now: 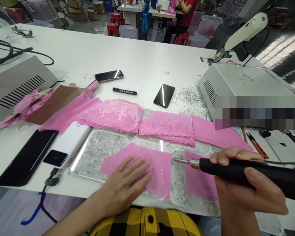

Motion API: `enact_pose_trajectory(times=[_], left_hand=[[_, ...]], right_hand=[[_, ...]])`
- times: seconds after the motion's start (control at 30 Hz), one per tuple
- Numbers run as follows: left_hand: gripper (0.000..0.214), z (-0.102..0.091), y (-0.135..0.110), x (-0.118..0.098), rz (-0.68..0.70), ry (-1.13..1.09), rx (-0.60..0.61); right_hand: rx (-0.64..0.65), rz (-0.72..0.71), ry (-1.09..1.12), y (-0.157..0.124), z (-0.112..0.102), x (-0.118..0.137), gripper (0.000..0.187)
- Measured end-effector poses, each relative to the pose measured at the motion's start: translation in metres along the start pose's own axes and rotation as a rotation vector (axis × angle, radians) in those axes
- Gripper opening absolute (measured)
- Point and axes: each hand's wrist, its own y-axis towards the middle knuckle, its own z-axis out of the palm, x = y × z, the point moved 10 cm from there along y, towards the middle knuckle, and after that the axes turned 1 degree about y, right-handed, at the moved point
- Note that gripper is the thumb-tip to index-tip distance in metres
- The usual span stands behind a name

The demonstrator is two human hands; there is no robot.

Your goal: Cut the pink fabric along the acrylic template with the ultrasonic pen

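Observation:
My left hand lies flat, fingers spread, on a pink fabric piece that rests on a clear glass plate. My right hand grips a black pen-shaped cutting tool. The tool's metal tip points left at the right edge of that fabric piece. A second pink piece lies under the tool. Behind them sit two pink lace pieces and a plain pink one.
Two grey metal boxes flank the work area. Several phones, a white power bank, a black marker, white rubber bands and small snips lie around. A person in red sits far back.

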Motion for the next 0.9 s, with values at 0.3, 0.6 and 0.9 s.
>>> enact_pose_trajectory(times=[0.3, 0.6, 0.9], left_hand=[[0.022, 0.000, 0.003, -0.023, 0.128, -0.160, 0.051], [0.024, 0.001, 0.005, -0.026, 0.136, -0.144, 0.056], [0.023, 0.006, 0.002, -0.027, 0.130, -0.140, 0.068]], right_hand=[[0.113, 0.034, -0.010, -0.019, 0.006, 0.004, 0.016], [0.194, 0.017, 0.018, -0.022, 0.013, 0.003, 0.015], [0.190, 0.028, 0.038, -0.026, 0.008, 0.009, 0.018]])
